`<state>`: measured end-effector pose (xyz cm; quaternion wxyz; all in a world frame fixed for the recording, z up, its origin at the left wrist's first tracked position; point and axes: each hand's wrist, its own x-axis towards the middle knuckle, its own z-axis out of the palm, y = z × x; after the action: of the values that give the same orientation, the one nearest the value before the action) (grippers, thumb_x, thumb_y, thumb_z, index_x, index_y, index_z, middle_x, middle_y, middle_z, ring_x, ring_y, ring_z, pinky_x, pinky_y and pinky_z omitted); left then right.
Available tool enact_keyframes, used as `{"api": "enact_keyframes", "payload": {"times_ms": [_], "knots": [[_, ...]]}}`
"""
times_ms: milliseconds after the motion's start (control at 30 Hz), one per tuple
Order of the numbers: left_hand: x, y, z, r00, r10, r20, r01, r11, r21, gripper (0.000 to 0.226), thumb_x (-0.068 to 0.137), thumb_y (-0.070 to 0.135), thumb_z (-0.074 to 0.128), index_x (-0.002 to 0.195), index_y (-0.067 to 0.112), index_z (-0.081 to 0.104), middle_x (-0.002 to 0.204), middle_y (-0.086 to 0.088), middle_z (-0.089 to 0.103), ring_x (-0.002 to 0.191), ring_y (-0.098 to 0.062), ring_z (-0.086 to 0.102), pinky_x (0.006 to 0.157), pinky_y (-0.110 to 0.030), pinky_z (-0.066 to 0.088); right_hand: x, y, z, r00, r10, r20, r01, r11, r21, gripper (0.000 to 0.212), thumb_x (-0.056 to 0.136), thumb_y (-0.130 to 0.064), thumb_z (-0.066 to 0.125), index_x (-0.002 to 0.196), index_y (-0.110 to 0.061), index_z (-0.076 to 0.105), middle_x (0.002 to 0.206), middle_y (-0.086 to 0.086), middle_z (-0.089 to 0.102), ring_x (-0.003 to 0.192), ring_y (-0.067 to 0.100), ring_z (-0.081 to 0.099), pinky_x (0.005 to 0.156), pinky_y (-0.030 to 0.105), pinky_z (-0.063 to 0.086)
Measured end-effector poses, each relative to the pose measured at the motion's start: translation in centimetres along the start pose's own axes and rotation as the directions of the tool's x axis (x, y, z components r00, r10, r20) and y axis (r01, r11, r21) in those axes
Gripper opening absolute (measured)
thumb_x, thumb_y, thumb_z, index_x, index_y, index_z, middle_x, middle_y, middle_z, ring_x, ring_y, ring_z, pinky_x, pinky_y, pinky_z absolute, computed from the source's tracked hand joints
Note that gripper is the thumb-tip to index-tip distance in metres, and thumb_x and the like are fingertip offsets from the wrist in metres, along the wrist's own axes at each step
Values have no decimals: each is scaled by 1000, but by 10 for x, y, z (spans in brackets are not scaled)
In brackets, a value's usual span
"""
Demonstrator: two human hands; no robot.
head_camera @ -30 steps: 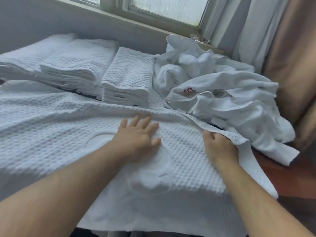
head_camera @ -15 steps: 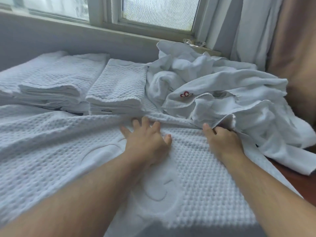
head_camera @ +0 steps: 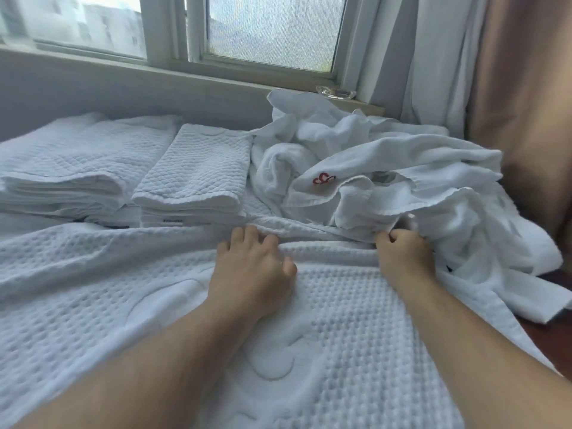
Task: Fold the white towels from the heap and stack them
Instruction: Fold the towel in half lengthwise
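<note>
A white waffle-weave towel lies spread across the surface in front of me. My left hand lies on it near its far edge, fingers curling into the fabric fold. My right hand grips the towel's far right edge with curled fingers, right against the heap. The heap of crumpled white towels, one with a small red logo, sits at the back right. Two stacks of folded towels stand at the back: a narrow stack and a wider stack to its left.
A window sill and wall run behind the stacks. A small clear object sits on the sill. Curtains hang at the right. Dark red-brown surface shows at the right edge.
Both hands have slid forward along the towel to its far edge. The left hand went from flat to curling into the fabric; the right hand's fingers closed tighter on the edge.
</note>
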<state>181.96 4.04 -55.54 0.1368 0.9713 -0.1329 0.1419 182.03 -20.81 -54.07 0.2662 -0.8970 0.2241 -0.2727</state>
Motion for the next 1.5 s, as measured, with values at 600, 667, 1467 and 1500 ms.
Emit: {"api": "enact_keyframes", "payload": {"times_ms": [600, 667, 1467, 1500], "knots": [[-42, 9, -30, 870, 281, -405, -320, 947, -32, 37, 71, 30, 70, 104, 17, 60, 110, -6, 58, 102, -32, 50, 84, -43, 35, -70, 4, -60, 885, 210, -415, 141, 729, 669, 26, 102, -34, 40, 81, -22, 51, 77, -15, 56, 67, -7, 52, 72, 19, 45], [-42, 10, -30, 844, 284, -454, -319, 948, 0, 60, 62, 19, 80, 117, 14, 58, 125, -12, 56, 114, -32, 45, 93, -45, 34, -69, 13, -56, 885, 367, -288, -7, 628, 778, 23, 98, -30, 40, 81, -22, 54, 82, -9, 58, 72, 6, 59, 68, 30, 53], [-50, 22, -41, 943, 323, -85, -313, 943, 114, 23, 91, 47, 52, 96, 30, 66, 90, 8, 65, 94, -19, 62, 76, -36, 35, -55, 19, -48, 951, 301, -76, -165, 699, 696, 22, 79, -32, 51, 74, -14, 63, 77, -4, 67, 78, 20, 64, 75, 41, 53], [-52, 27, -42, 967, 244, -74, -235, 965, 115, 24, 92, 46, 48, 98, 31, 65, 96, 9, 65, 99, -18, 59, 81, -37, 35, -56, 17, -51, 963, 267, -21, -182, 709, 682, 22, 79, -32, 53, 78, -13, 65, 80, -2, 68, 83, 23, 65, 76, 41, 53]]}}
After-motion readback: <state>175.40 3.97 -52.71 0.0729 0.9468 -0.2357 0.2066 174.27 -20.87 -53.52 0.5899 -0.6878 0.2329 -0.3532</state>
